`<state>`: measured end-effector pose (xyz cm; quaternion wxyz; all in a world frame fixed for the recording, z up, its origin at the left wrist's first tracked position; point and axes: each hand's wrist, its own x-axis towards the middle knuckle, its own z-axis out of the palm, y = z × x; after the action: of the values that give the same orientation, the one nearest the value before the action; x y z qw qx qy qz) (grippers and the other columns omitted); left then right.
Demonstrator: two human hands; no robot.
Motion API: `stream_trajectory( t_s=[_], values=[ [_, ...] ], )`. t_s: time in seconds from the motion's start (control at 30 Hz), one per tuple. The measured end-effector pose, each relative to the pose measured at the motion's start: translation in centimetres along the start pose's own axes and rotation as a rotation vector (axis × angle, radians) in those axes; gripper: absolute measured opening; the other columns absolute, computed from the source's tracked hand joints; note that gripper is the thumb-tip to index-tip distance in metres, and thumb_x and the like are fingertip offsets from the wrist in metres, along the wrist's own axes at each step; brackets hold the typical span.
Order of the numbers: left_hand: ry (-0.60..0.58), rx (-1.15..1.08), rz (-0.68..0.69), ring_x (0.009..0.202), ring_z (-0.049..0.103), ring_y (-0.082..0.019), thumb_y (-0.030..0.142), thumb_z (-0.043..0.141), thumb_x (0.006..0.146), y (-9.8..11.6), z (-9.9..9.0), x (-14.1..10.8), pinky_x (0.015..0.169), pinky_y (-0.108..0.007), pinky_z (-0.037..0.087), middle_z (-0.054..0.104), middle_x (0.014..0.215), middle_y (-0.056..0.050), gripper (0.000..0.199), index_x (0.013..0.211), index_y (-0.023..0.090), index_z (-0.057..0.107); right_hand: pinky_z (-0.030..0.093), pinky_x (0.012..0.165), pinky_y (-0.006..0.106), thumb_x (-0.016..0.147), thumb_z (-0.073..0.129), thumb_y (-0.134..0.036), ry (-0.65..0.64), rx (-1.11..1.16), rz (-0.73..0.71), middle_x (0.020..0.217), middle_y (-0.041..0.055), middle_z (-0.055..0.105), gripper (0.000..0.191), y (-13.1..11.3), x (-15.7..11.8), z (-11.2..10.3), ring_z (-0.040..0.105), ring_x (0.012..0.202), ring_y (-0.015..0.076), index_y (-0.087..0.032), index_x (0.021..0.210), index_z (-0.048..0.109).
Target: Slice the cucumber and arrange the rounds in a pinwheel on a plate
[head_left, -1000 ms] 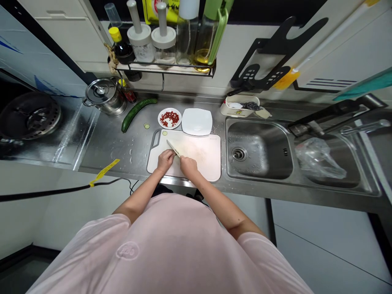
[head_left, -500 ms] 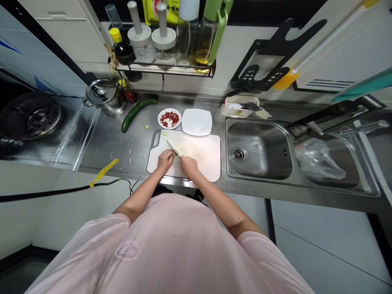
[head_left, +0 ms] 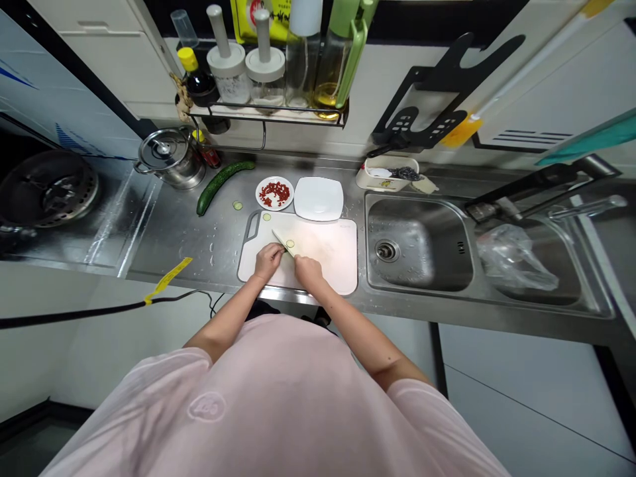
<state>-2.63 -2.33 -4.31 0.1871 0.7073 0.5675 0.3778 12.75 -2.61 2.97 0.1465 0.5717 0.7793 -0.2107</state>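
On the white cutting board [head_left: 332,258] my right hand [head_left: 308,270] is wrapped round the handle of a kitchen knife [head_left: 278,237]. Its narrow blade points away and to the left. Beside the blade, my left hand [head_left: 268,261] is closed on a piece of cucumber, mostly hidden by the fingers. A round cucumber slice [head_left: 290,244] shows at the blade's right side. Another slice [head_left: 267,217] lies by the board's grey handle, and one more [head_left: 237,205] is on the steel counter. A whole cucumber [head_left: 218,189] rests at the back left.
Behind the board stand a small plate of chopped red pieces [head_left: 275,194] and a white square plate [head_left: 318,199]. A lidded pot [head_left: 171,159] is at the left, a steel sink [head_left: 422,245] at the right. Bottles and jars fill a wall rack [head_left: 278,118] above.
A cucumber slice now shows beside the blade. The knife and my right hand have shifted slightly to the right, while my left hand stays in nearly the same place.
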Motion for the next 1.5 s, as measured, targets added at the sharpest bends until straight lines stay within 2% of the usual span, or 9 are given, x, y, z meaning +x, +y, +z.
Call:
stream_trajectory(
  t_s=[0.3,0.57,0.77,0.9,1.23,1.5],
  values=[
    [0.001,0.0,-0.013,0.089,0.059,-0.015,0.021,0.047,0.088,0.1,-0.2,0.0,0.079,-0.028,0.047,0.065,0.09,-0.004,0.015,0.085,0.02,0.062,0.046,0.077,0.028,0.088,0.036,-0.007,-0.003,0.012,0.023,0.098,0.0138,0.066,0.026,-0.1,-0.3,0.4,0.064,0.093,0.0196,-0.014,0.104,0.054],
    [-0.002,0.016,-0.043,0.091,0.059,-0.015,0.023,0.046,0.088,0.2,-0.1,-0.2,0.081,-0.028,0.046,0.065,0.092,-0.004,0.017,0.088,0.02,0.063,0.045,0.074,0.028,0.086,0.037,-0.007,0.02,0.024,0.02,0.091,0.0118,0.066,0.023,1.5,-2.7,1.7,0.064,0.088,0.0217,-0.014,0.1,0.054],
    [-0.003,0.018,-0.061,0.094,0.059,-0.015,0.023,0.045,0.089,-0.1,0.0,-0.3,0.084,-0.028,0.046,0.065,0.095,-0.005,0.018,0.092,0.021,0.063,0.044,0.073,0.028,0.086,0.038,-0.008,-0.025,0.014,0.037,0.093,0.0126,0.066,0.024,2.2,-3.8,2.2,0.063,0.089,0.0222,-0.014,0.103,0.054],
    [-0.004,0.024,-0.069,0.094,0.059,-0.015,0.024,0.046,0.089,-0.2,0.0,-0.4,0.084,-0.028,0.046,0.065,0.095,-0.005,0.018,0.092,0.02,0.063,0.044,0.075,0.029,0.087,0.036,-0.009,-0.036,0.027,0.039,0.096,0.0136,0.065,0.026,2.1,-3.4,1.8,0.063,0.092,0.0222,-0.014,0.105,0.054],
    [0.009,0.005,-0.051,0.092,0.059,-0.014,0.025,0.046,0.089,-0.1,0.0,-0.3,0.084,-0.028,0.046,0.065,0.094,-0.004,0.018,0.091,0.02,0.062,0.044,0.077,0.028,0.087,0.037,-0.01,-0.009,0.067,0.056,0.1,0.0129,0.065,0.027,0.3,-0.5,0.4,0.062,0.095,0.021,-0.015,0.103,0.058],
    [0.027,0.006,-0.033,0.091,0.059,-0.015,0.026,0.046,0.089,-0.3,0.0,-0.4,0.082,-0.028,0.047,0.064,0.092,-0.005,0.018,0.091,0.02,0.062,0.043,0.076,0.026,0.087,0.039,-0.011,-0.042,0.068,0.065,0.101,0.012,0.065,0.027,1.4,-1.6,0.9,0.061,0.094,0.0202,-0.016,0.104,0.059]
  ],
)
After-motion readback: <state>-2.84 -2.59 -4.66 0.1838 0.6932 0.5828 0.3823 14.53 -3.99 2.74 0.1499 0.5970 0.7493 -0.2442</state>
